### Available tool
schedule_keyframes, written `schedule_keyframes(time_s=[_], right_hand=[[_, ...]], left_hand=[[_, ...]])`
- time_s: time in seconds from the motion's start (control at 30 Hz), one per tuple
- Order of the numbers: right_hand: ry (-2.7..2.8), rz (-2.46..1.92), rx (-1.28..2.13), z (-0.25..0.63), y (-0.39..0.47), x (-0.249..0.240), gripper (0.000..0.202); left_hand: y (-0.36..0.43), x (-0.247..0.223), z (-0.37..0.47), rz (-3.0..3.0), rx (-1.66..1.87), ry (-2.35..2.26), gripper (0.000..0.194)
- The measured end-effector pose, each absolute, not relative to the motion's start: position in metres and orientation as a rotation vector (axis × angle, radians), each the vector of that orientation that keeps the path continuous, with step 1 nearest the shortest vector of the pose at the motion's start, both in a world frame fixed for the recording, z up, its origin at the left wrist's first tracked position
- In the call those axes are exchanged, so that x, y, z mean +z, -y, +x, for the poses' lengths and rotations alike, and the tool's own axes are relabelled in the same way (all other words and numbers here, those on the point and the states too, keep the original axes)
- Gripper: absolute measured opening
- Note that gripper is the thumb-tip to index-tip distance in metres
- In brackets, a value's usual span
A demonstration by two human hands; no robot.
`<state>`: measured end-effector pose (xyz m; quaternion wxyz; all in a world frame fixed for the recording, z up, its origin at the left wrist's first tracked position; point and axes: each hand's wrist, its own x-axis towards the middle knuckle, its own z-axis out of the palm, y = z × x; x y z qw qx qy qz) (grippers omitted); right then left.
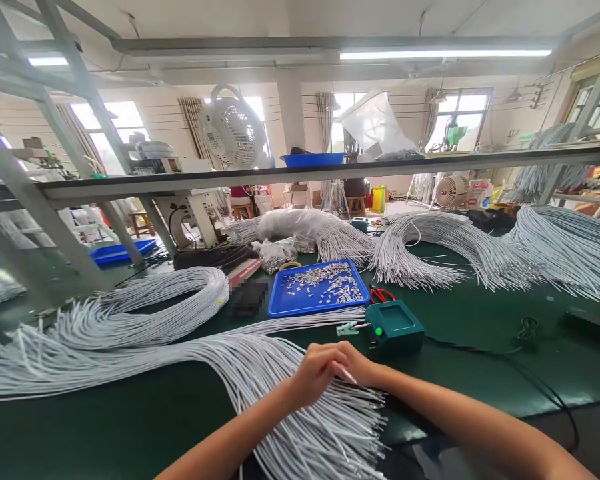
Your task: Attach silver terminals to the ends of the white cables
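Note:
My left hand (316, 375) is closed around the end of a white cable (349, 375), whose tip sticks out from its fingers. Just behind and touching it is my right hand (355, 363), its fingers mostly hidden by the left. Both hands rest over a fanned bundle of white cables (260, 363) that spreads toward the table's front edge. Beyond the hands stands a dark green box (394, 323) with a green button and a pale green clip (351, 328) at its left side. A blue tray (285, 303) with many small metal parts lies behind it.
Coiled cable bundles lie at the left (200, 303) and back right (420, 240). Clear bags (280, 252) sit behind the tray. A black cord (470, 348) runs rightward from the box. Above the green table (105, 433), a shelf (260, 176) holds a white fan (233, 130).

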<state>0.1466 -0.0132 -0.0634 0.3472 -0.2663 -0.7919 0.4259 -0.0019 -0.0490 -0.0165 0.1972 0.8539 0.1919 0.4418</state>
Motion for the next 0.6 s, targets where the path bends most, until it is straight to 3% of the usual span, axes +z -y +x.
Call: schedule_keyframes(time_s=[0.23, 0.4, 0.5, 0.6], right_hand=[[2.029, -0.682, 1.163, 0.152, 0.019, -0.053, 0.01], [1.871, -0.735, 1.167, 0.151, 0.021, -0.048, 0.027], [1.702, -0.854, 1.186, 0.159, 0.026, -0.042, 0.016], [1.623, -0.878, 0.953, 0.17, 0.021, -0.039, 0.022]], left_hand=[[0.06, -0.027, 0.006, 2.34, 1.224, -0.489, 0.048], [0.037, -0.015, 0.014, 1.797, 1.311, -0.617, 0.053], [0.026, -0.011, 0.018, 1.55, 1.213, -0.709, 0.053], [0.014, -0.013, 0.02, 1.308, 1.241, -0.711, 0.052]])
